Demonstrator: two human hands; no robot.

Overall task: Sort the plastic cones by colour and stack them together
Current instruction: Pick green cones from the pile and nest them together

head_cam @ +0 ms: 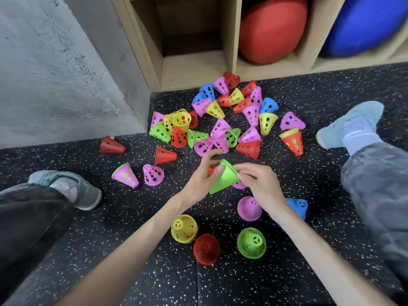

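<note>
Speckled black floor (123, 239) carries loose cones (220, 120), while both hands, left (198, 182) and right (258, 184), pinch green cones (223, 180) at the rim; thin light plastic, probably stiff yet slippery.

Black speckled rubber floor (220, 283) meets a grey concrete wall (55, 74) and wooden cubby shelves (231, 40).

Bare forearms; grey trousers (379, 186), pale blue-grey trainers (351, 124), white socks (355, 138).

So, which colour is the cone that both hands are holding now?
Green. The held cone sits between the left hand and right hand, clearest in the head view.
</note>
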